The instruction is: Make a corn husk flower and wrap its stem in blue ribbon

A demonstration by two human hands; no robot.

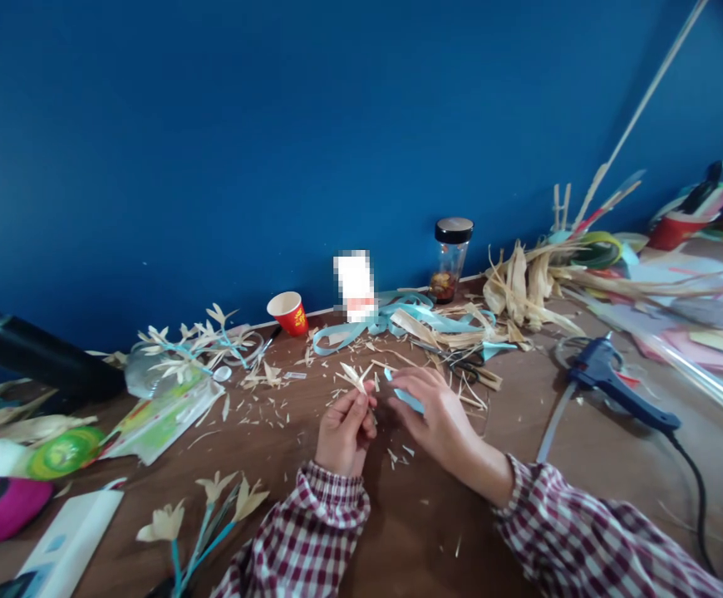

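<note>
My left hand [347, 423] is closed, pinching a small pale corn-husk flower [355, 376] by its base, its pointed petals facing up and away. Just to the right, my right hand [433, 415] curves over a light blue strip [409, 400], which shows between its thumb and fingers and past the fingertips. The palm side of that hand is hidden. Small husk scraps [400, 455] lie on the brown table below both hands. Finished-looking husk flowers on blue stems [174, 527] stand at the front left.
A blue glue gun [623, 386] with a black cord lies right. Behind are a red paper cup [289, 316], a lidded jar [450, 262], light blue ribbon [411, 314], scissors [464, 365] and dried husks [523, 278]. A black bottle [43, 353] leans left.
</note>
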